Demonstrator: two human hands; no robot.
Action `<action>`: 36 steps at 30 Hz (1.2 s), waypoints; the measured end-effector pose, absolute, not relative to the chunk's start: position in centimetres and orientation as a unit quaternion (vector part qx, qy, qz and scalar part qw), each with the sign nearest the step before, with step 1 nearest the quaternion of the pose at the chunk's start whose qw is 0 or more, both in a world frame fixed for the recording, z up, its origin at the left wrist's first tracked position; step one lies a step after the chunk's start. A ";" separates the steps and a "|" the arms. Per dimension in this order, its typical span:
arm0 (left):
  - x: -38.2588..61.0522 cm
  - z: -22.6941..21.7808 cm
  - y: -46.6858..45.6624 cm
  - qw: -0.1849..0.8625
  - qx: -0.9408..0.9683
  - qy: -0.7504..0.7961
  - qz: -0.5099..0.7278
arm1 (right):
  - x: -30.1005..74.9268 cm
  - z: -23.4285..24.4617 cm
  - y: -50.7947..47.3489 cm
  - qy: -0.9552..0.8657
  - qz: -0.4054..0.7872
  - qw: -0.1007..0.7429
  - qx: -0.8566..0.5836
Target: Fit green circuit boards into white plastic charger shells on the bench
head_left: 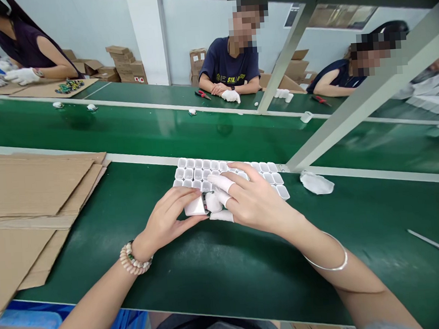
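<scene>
My left hand (pixel 170 214) is closed around a small white plastic housing (pixel 195 206) lying on its side, its mouth toward the right. My right hand (pixel 249 197), with white covers on several fingertips, grips a rounded white part (pixel 213 202) at that mouth. A dark edge, perhaps a circuit board, shows between the part and the housing. How far the part sits inside, I cannot tell. Just behind both hands stand rows of open white housings (pixel 188 173), packed side by side with their openings up; my right hand hides some of them.
Flat cardboard sheets (pixel 31 191) lie at left. A crumpled white glove or cloth (pixel 316 183) and a thin metal tool (pixel 434 244) lie at right. A slanted metal post (pixel 371 95) rises behind the rows. Beyond the green belt (pixel 146 127), several people sit; red-handled pliers (pixel 202 94) lie there.
</scene>
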State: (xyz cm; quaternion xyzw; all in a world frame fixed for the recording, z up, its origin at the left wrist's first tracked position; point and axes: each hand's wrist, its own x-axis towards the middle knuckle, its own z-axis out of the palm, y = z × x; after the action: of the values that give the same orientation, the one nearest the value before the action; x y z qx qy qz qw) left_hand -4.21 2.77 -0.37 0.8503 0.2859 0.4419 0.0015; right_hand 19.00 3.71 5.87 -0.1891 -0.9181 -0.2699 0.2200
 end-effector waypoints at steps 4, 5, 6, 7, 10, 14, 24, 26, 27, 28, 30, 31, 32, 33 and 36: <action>-4.2 -0.5 2.8 0.001 0.852 0.287 0.438 | 18.9 6.0 3.6 -0.914 -0.284 0.218 -0.192; -4.2 -0.5 2.8 0.000 0.853 0.286 0.437 | 18.9 6.0 3.6 -0.912 -0.292 0.215 -0.192; -4.2 -0.5 2.8 0.000 0.853 0.285 0.436 | 18.9 6.0 3.6 -0.910 -0.300 0.212 -0.193; -4.2 -0.5 2.8 0.001 0.854 0.284 0.436 | 18.9 6.0 3.6 -0.908 -0.306 0.209 -0.193; -4.1 -0.5 2.7 0.008 0.854 0.280 0.439 | 18.8 5.8 3.7 -0.908 -0.310 0.206 -0.192; -4.1 -0.5 2.6 0.041 0.842 0.284 0.457 | 18.9 5.7 4.1 -0.913 -0.283 0.225 -0.189; -4.7 -0.9 2.8 0.189 0.699 0.360 0.588 | 20.0 6.8 4.3 -0.912 -0.178 0.291 -0.230; -4.7 -1.0 2.8 0.208 0.692 0.350 0.596 | 19.9 6.5 4.3 -0.924 -0.160 0.273 -0.216; -4.7 -1.0 2.9 0.216 0.690 0.345 0.598 | 19.8 6.3 4.3 -0.928 -0.155 0.262 -0.212; -4.7 -1.1 2.9 0.224 0.690 0.339 0.599 | 19.8 6.1 4.3 -0.932 -0.149 0.253 -0.211; -4.6 -1.2 2.8 0.235 0.690 0.327 0.602 | 19.6 6.0 4.3 -0.938 -0.136 0.241 -0.211; -4.6 -1.2 2.8 0.238 0.691 0.321 0.603 | 19.6 6.0 4.3 -0.939 -0.129 0.238 -0.211; -4.6 -1.2 2.8 0.239 0.692 0.315 0.604 | 19.5 6.0 4.2 -0.940 -0.122 0.236 -0.212; -4.6 -1.2 2.8 0.238 0.694 0.309 0.605 | 19.5 6.0 4.2 -0.942 -0.114 0.234 -0.213; -4.5 -1.2 2.8 0.233 0.703 0.290 0.606 | 19.5 6.1 4.0 -0.947 -0.092 0.224 -0.211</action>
State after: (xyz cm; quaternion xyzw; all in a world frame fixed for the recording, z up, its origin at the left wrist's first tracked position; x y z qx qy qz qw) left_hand -4.51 2.75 -1.20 0.7028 0.2903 0.6064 0.2326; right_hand 19.48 3.96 6.09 -0.2108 -0.9469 -0.0920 0.2245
